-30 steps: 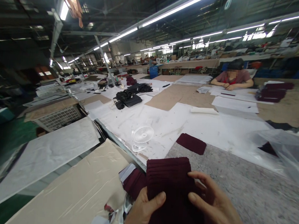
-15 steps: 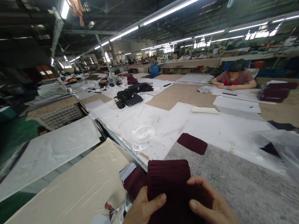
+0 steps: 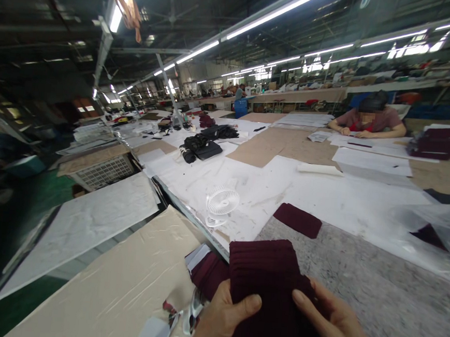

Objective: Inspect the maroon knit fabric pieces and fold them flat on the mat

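A dark maroon ribbed knit piece (image 3: 265,275) is held up over the near edge of the grey table (image 3: 375,289). My left hand (image 3: 220,321) grips its left side, thumb pressed on the front. My right hand (image 3: 333,327) holds its right side, thumb on the fabric and fingers curled behind. More maroon knit pieces (image 3: 207,273) lie just left of it, below the table edge. A small flat maroon piece (image 3: 298,220) rests on the table beyond.
A white round fan (image 3: 222,202) lies on the white paper past the held piece. Black garments (image 3: 201,146) sit farther back. A person (image 3: 369,120) leans on the far table beside stacked maroon fabric (image 3: 441,144). Clear plastic (image 3: 439,221) lies at right. Cardboard sheets (image 3: 122,290) lie at left.
The view has shifted slightly, so everything sits a bit further right. My right fingers have curled in lower on the knit piece. My left hand keeps its grip.
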Motion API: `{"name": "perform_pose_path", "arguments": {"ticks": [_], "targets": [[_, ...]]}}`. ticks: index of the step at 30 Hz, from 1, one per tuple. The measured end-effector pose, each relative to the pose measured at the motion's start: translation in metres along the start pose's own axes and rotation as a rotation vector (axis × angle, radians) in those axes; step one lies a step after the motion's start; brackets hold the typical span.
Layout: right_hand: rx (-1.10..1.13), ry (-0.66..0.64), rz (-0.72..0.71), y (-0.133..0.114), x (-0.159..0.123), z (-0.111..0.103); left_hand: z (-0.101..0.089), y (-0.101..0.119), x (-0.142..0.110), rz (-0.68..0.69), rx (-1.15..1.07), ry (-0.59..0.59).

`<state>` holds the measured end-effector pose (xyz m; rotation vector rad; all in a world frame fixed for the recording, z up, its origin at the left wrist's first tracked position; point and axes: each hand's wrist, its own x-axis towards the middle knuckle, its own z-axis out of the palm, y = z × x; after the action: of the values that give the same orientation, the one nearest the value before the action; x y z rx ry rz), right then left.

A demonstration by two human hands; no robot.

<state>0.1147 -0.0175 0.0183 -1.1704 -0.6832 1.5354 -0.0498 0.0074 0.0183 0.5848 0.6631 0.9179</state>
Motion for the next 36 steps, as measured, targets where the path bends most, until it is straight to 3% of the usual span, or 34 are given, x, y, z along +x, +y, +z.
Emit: {"name": "perform_pose_path", "arguments": {"ticks": [5, 12, 22, 26, 31, 36], "targets": [[-0.06, -0.03, -0.031, -0.001, -0.001, -0.001, -0.003, -0.004, 0.001, 0.027, -0.004, -0.027], [-0.036, -0.015, -0.052, 0.0, -0.001, 0.001, -0.006, -0.008, 0.0, 0.076, -0.057, 0.043], [-0.145, 0.036, -0.111, 0.003, 0.005, -0.004, -0.002, 0.0, 0.0, 0.032, 0.05, 0.069], [-0.14, 0.005, -0.082, 0.0, 0.007, -0.009, -0.004, 0.003, -0.001, 0.029, 0.09, 0.061], [-0.036, -0.124, -0.039, -0.002, 0.008, -0.007, -0.005, 0.005, 0.0, 0.03, 0.069, 0.085], [-0.051, -0.089, -0.064, 0.003, 0.007, 0.001, -0.008, 0.005, 0.003, 0.057, 0.04, 0.12]]}}
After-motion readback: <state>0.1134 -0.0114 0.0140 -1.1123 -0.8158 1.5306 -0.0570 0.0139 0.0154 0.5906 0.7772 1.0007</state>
